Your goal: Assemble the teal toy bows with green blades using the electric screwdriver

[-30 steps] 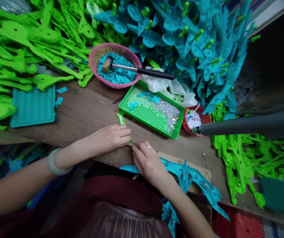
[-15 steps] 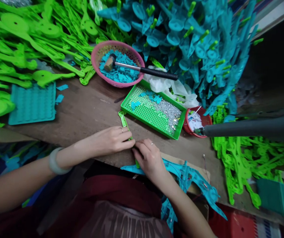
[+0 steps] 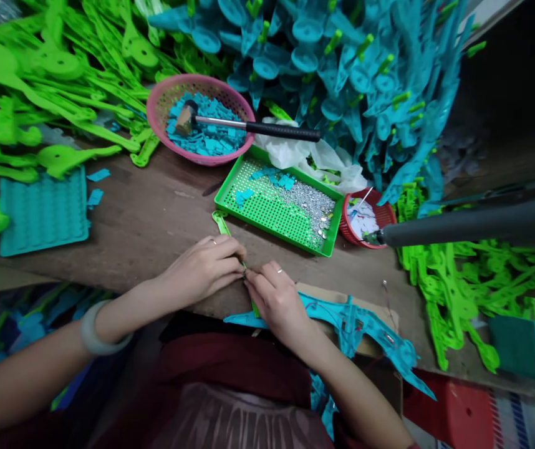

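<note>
My left hand (image 3: pixel 209 268), with a ring on it, is closed around a long green plastic part (image 3: pixel 221 223). One end of the part sticks out beyond the fingers on the table, and another bit shows below the hands. My right hand (image 3: pixel 274 296) is closed too, its thumb and fingertips pinched at the part right beside the left fingertips. Whatever small piece may be between the right fingers is hidden. By my right wrist lies a blue plastic bow-shaped piece (image 3: pixel 361 324) with thin wires on it, at the table's near edge.
Past my hands stands a green perforated tray (image 3: pixel 267 224) holding small metal pieces and blue bits. A pink basket (image 3: pixel 155 118) carries a hammer (image 3: pixel 230 121). Nearby are a red basket (image 3: pixel 349 234), a teal tray (image 3: pixel 43 215), green parts (image 3: pixel 449 299), blue parts (image 3: pixel 305 56) and a dark rod (image 3: pixel 473 227).
The whole view has shifted slightly, moving the trays and baskets left in the picture. Both hands stay together at the green part, with the fingertips slightly rearranged.
</note>
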Demonstrator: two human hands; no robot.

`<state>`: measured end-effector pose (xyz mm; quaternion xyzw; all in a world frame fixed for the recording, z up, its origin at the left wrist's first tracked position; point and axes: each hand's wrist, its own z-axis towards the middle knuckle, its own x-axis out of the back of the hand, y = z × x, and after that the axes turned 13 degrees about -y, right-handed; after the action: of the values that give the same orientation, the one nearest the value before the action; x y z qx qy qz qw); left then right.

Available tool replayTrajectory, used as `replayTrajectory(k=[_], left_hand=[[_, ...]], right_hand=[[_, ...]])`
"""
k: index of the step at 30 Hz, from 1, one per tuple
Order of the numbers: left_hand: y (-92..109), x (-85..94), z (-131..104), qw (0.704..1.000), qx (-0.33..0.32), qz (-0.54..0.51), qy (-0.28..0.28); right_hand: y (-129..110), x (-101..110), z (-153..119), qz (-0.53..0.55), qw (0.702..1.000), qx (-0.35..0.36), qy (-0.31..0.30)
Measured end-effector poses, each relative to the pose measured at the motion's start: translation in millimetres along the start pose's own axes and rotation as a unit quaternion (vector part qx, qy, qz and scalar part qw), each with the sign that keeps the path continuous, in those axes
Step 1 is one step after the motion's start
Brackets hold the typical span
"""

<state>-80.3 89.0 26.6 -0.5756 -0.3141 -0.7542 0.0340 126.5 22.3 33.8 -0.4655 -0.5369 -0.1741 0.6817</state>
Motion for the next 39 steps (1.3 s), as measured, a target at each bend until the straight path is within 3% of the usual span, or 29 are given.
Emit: replayTrajectory(k=[5,16,27,35,39], left_hand=[[-15.0,9.8,9.7,0.997,-0.041,-0.020,-0.058],[-17.1,14.7,25.3,0.985,-0.133,0.070,-0.081],[-21.5,20.9,26.2,0.981,-0.104,-0.048,-0.155],[-16.4,26.0,22.4,0.982,-0.085,-0.030,-0.167],[-9.8,28.7,19.9,0.983,-0.078,-0.025,-0.163]], right_hand=[[1.7,0.4,0.9,0.019,1.000,0.003,0.012],[5.7,0.1,-0.4,0.014,1.000,0.010,-0.011],[6.3,5.9,-4.6,-0.034,0.998,0.023,-0.040],[-18.1,7.9,-6.1,-0.184,0.977,0.036,-0.105],[-20.7,6.3,-3.0,-0.176,0.978,0.036,-0.108]])
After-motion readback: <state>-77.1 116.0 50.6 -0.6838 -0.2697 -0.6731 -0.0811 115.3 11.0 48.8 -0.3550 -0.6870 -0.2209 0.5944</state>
